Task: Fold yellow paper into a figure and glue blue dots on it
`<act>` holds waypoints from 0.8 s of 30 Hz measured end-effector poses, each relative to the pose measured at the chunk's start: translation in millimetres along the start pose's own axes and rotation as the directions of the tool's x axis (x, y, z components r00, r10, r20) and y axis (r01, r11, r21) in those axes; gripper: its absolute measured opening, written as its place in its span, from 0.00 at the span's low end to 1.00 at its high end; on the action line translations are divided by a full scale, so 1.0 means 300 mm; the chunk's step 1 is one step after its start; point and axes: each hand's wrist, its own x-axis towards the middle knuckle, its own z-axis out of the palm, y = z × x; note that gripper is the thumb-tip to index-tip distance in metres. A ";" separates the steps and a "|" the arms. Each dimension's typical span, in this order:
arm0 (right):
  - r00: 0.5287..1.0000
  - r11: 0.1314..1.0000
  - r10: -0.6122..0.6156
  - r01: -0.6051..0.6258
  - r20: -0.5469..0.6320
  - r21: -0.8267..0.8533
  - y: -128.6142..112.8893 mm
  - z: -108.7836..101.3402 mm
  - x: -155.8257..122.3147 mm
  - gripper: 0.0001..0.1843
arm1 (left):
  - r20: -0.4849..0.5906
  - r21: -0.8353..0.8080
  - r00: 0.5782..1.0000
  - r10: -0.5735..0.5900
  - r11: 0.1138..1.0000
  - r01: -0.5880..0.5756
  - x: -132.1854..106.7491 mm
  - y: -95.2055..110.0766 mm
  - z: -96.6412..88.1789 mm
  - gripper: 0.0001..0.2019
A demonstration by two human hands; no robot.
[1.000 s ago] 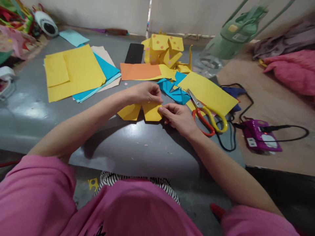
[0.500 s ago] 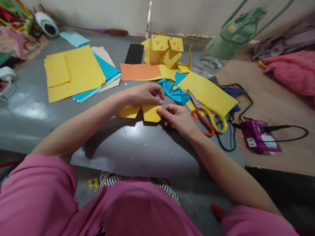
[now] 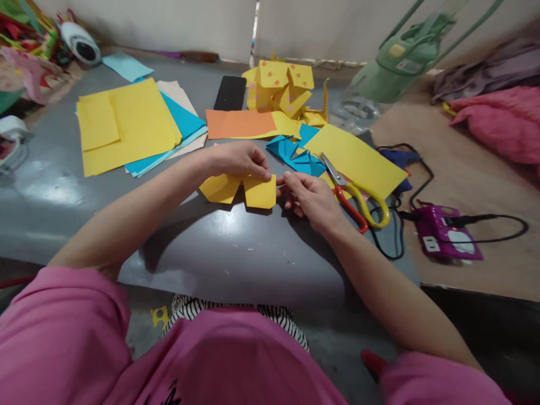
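A cut yellow paper piece with a V-shaped notch in its near edge lies low over the grey table. My left hand reaches over it, thumb and fingers closed on its far edge. Just beyond the paper's right end is my right hand, its fingers loosely bent and apart, the fingertips close to the paper's edge. Whether they touch it is hard to make out. Scissors with one red and one yellow handle lie beside my right hand. Folded blue paper sits just past both hands.
Stacked yellow sheets lie at left over blue ones. Behind are a black phone, an orange strip and a spotted yellow paper model. A green bottle and a purple power adapter with a cable stand at right.
My right hand has come off the paper's right end and moved slightly right, its fingers loosening. My left hand has shifted a little left along the far edge with the paper.
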 end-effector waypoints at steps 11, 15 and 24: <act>0.999 0.994 -0.049 0.050 0.009 -0.099 0.006 -0.004 0.001 0.24 | 0.064 0.085 0.998 0.015 0.996 -0.020 0.003 0.027 0.023 0.13; 0.997 0.990 -0.071 0.069 -0.012 -0.123 0.008 -0.005 0.002 0.17 | 0.053 0.140 0.998 0.017 0.990 -0.024 -0.001 0.024 0.017 0.15; 0.971 0.997 -0.057 0.068 0.230 -0.039 -0.013 -0.020 0.003 0.16 | 0.186 0.071 0.978 0.098 0.991 -0.113 -0.002 -0.008 0.011 0.17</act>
